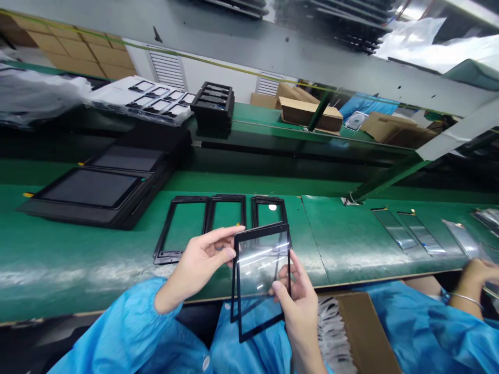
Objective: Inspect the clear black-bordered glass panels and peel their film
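Note:
Between my two hands I hold a clear glass touch panel (261, 236) with a black border, tilted above the bench's front edge. Behind it, slightly offset to the left, shows a thin black frame (233, 304). My left hand (202, 259) pinches the upper left corner with thumb and fingers. The right edge sits in my right hand (300, 296), its thumb in front and its fingers seen through the glass. On the green bench just beyond lie black frames in three groups: the left frames (168, 223), the middle frames (245, 208) and the right frames (283, 205).
A stack of black trays with screens (88, 189) stands at the left. Several glass panels (395, 228) lie at the right, near a co-worker's hand (473, 280). Below the bench is a cardboard box (366, 332). A shelf (257, 114) and slanted post (393, 179) stand behind.

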Available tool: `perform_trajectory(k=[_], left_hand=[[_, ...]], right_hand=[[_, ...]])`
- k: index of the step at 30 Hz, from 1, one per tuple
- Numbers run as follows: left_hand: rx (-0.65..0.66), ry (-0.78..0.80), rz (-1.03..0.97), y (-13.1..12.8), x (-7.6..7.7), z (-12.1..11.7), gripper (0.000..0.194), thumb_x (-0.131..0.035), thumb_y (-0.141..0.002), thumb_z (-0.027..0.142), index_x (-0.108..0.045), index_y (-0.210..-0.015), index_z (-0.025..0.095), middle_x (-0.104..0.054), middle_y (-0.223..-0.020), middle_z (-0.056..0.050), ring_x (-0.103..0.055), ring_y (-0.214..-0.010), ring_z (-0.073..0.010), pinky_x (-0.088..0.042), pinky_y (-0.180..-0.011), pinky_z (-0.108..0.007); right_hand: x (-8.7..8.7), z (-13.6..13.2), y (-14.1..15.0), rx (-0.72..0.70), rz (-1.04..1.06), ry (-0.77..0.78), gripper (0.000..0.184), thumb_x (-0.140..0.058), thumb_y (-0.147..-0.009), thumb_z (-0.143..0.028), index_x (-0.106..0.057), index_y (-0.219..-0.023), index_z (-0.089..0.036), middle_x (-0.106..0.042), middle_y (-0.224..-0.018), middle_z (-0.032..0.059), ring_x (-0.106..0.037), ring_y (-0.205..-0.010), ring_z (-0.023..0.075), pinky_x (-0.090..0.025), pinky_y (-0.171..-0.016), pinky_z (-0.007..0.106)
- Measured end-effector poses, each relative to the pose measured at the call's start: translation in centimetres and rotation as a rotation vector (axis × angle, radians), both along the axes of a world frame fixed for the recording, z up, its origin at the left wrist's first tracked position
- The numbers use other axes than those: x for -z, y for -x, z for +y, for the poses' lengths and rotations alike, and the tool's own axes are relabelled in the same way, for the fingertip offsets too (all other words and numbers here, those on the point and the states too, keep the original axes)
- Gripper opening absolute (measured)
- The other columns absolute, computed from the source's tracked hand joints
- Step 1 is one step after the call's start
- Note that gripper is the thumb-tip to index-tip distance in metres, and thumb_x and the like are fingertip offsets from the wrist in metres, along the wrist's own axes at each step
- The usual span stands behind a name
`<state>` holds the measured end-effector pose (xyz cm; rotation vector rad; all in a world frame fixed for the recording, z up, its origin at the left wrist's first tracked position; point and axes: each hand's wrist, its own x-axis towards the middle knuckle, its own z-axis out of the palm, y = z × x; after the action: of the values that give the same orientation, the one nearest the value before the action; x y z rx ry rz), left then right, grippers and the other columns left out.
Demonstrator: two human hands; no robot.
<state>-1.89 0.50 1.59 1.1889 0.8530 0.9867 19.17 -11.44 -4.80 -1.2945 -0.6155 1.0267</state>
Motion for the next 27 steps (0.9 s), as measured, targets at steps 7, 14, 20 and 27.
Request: perform_trajectory(k=[7,14,20,27], left_hand=[[0.016,0.105,-0.047,-0.2,0.5,0.0,0.045,-0.092,-0.084,0.036,-0.084,-0.128,0.03,-0.079,-0.088,-0.007,-0.07,-0.075,-0.0181,-0.063,-0.064,-0.023],[0.012,0.202,-0.109,-0.4,1.3,-0.1,0.047,-0.092,-0.085,0.037,-0.082,-0.131,0.035,-0.074,-0.092,-0.004,-0.073,-0.08,-0.0187,-0.066,-0.063,-0.024],[0.009,0.217,-0.124,-0.4,1.3,-0.1,0.048,-0.092,-0.086,0.034,-0.081,-0.133,0.033,-0.078,-0.098,-0.006,-0.078,-0.084,-0.0206,-0.065,-0.06,-0.022],[-0.023,0.184,-0.027,-0.5,1.1,-0.3,0.054,-0.091,-0.087,0.04,-0.079,-0.137,0.025,-0.085,-0.104,-0.014,-0.083,-0.099,-0.0311,-0.066,-0.061,-0.021]], right_hand=[[-0.3,-0.4,0.4,0.004,-0.067,0.054,0.081,-0.086,-0.087,-0.034,-0.054,-0.161,-0.028,-0.067,-0.099,0.002,-0.063,-0.07,0.0136,-0.056,-0.055,0.022],[-1.4,-0.2,0.7,0.018,-0.092,0.089,0.079,-0.087,-0.083,-0.037,-0.059,-0.156,-0.025,-0.066,-0.099,0.0023,-0.06,-0.075,0.0143,-0.055,-0.056,0.021],[-1.3,-0.2,0.9,0.032,-0.148,0.097,0.078,-0.084,-0.085,-0.036,-0.057,-0.158,-0.025,-0.067,-0.1,0.0028,-0.062,-0.08,0.0157,-0.054,-0.061,0.023],[-0.3,-0.5,0.5,0.019,-0.45,0.036,0.063,-0.076,-0.094,-0.036,-0.06,-0.155,-0.029,-0.064,-0.121,0.0082,-0.065,-0.099,0.0216,-0.059,-0.083,0.034]])
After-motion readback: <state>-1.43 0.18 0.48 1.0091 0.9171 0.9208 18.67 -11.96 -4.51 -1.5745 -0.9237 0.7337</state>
